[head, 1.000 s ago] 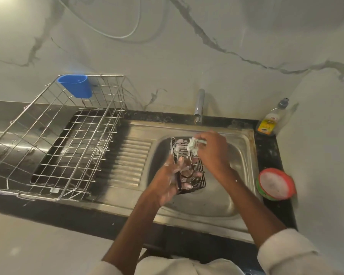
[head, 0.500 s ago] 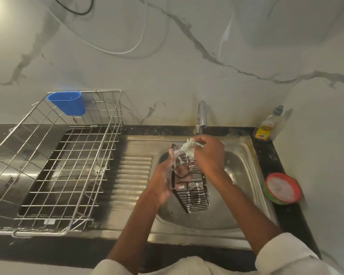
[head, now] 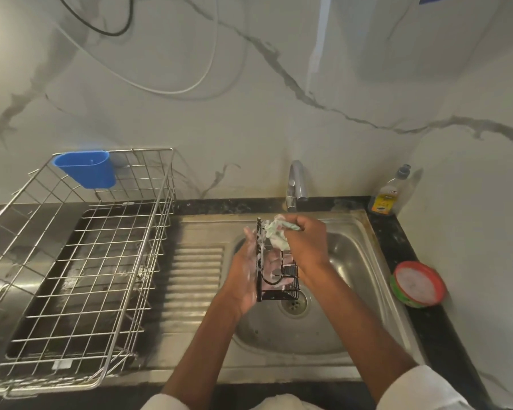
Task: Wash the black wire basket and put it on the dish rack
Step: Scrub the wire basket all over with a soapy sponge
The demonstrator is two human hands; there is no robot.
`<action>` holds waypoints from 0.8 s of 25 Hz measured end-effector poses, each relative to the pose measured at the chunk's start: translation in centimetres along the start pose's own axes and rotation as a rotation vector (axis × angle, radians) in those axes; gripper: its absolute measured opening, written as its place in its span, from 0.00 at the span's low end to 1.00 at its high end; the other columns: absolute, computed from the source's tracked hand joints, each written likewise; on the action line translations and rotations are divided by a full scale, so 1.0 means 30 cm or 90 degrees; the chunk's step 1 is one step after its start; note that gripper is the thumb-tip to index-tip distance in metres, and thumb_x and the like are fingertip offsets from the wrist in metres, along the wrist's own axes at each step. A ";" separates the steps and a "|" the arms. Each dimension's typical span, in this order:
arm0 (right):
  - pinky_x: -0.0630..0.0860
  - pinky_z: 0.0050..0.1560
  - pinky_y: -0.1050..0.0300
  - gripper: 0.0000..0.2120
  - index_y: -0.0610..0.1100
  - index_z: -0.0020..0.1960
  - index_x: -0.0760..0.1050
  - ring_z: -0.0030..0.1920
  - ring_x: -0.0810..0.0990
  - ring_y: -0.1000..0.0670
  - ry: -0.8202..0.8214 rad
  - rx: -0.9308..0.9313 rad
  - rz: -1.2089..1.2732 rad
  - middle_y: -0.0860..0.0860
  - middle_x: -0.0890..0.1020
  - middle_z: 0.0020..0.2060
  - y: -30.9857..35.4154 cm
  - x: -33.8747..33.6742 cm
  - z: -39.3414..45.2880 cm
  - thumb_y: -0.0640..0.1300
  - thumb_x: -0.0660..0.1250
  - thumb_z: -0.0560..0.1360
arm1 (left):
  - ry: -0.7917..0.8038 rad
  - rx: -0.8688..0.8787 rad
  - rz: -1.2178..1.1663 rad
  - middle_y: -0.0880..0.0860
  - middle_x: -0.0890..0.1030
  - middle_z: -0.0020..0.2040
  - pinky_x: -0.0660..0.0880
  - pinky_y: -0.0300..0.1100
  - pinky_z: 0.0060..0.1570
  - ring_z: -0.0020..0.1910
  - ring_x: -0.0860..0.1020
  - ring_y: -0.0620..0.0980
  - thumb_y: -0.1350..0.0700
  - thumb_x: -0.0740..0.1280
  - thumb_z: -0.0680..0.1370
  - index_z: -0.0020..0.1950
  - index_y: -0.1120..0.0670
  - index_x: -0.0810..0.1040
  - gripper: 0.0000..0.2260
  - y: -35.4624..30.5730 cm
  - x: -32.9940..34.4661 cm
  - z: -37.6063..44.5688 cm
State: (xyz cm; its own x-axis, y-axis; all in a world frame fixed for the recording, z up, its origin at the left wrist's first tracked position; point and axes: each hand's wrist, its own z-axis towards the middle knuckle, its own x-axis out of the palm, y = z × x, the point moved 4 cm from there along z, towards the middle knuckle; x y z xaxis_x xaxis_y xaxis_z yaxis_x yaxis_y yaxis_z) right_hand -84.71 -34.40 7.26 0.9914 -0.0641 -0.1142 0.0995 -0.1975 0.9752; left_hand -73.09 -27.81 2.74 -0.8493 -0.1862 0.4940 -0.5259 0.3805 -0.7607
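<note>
The black wire basket (head: 289, 284) is held upright over the steel sink (head: 365, 261), streaked with white foam. My left hand (head: 246, 276) grips it from the left, fingers showing through the wires. My right hand (head: 307, 242) is closed on a soapy pale-green scrubbing cloth (head: 276, 233) and presses it against the basket's top edge. The steel dish rack (head: 80, 276) stands on the drainboard at the left, with a blue plastic cup (head: 86, 168) hung on its back wall.
The tap (head: 295, 184) stands behind the sink, just beyond my hands. A dish-soap bottle (head: 388, 193) is in the back right corner. A red-rimmed tub of white paste (head: 416, 284) rests on the black counter at the right. The sink drain (head: 293, 304) is under the basket.
The basket has been turned in my left hand so its side faces me. My right hand with the cloth stays at its top edge. The camera has tilted up.
</note>
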 end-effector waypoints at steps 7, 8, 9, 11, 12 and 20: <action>0.75 0.41 0.69 0.13 0.50 0.56 0.84 0.45 0.82 0.58 -0.030 -0.163 -0.315 0.57 0.85 0.49 0.063 -0.055 -0.026 0.36 0.71 0.76 | 0.020 -0.058 -0.105 0.64 0.85 0.63 0.77 0.65 0.67 0.58 0.86 0.63 0.33 0.48 0.87 0.63 0.55 0.87 0.35 0.019 0.026 0.003; 0.74 0.38 0.68 0.12 0.52 0.56 0.83 0.44 0.82 0.58 -0.068 -0.182 -0.375 0.58 0.85 0.50 0.077 -0.078 -0.026 0.39 0.71 0.76 | 0.032 -0.055 -0.131 0.65 0.83 0.65 0.69 0.69 0.73 0.61 0.83 0.65 0.32 0.48 0.86 0.64 0.56 0.87 0.36 0.026 0.017 0.014; 0.73 0.37 0.65 0.12 0.53 0.56 0.83 0.43 0.83 0.57 -0.106 -0.189 -0.404 0.58 0.85 0.51 0.090 -0.102 -0.023 0.41 0.72 0.76 | 0.035 -0.041 -0.157 0.67 0.81 0.67 0.62 0.71 0.76 0.62 0.81 0.66 0.32 0.47 0.86 0.66 0.56 0.86 0.36 0.034 0.006 0.027; 0.71 0.37 0.67 0.10 0.53 0.55 0.84 0.44 0.82 0.58 -0.148 -0.185 -0.388 0.58 0.87 0.49 0.103 -0.135 -0.010 0.43 0.72 0.75 | 0.064 -0.057 -0.178 0.70 0.76 0.72 0.57 0.73 0.77 0.65 0.79 0.68 0.33 0.48 0.86 0.70 0.58 0.83 0.35 0.044 0.015 0.025; 0.70 0.38 0.69 0.10 0.53 0.54 0.85 0.44 0.82 0.59 -0.151 -0.179 -0.360 0.58 0.87 0.49 0.107 -0.138 -0.007 0.43 0.72 0.75 | 0.081 -0.058 -0.191 0.69 0.76 0.72 0.58 0.74 0.77 0.65 0.79 0.67 0.34 0.49 0.87 0.69 0.58 0.83 0.34 0.044 0.021 0.020; 0.72 0.44 0.73 0.14 0.47 0.60 0.83 0.48 0.83 0.55 0.078 -0.222 -0.513 0.50 0.85 0.56 0.126 -0.066 -0.013 0.35 0.71 0.76 | 0.032 -0.022 -0.106 0.55 0.89 0.48 0.77 0.53 0.61 0.46 0.88 0.52 0.42 0.49 0.89 0.45 0.50 0.92 0.33 0.005 0.078 -0.046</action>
State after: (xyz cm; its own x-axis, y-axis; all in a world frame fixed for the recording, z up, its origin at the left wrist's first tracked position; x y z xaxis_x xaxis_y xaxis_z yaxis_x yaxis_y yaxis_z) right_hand -86.25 -34.63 11.25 0.6089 0.0755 -0.7896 0.7719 0.1728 0.6118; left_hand -75.10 -26.95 4.35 -0.7464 -0.2037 0.6336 -0.6568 0.3794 -0.6517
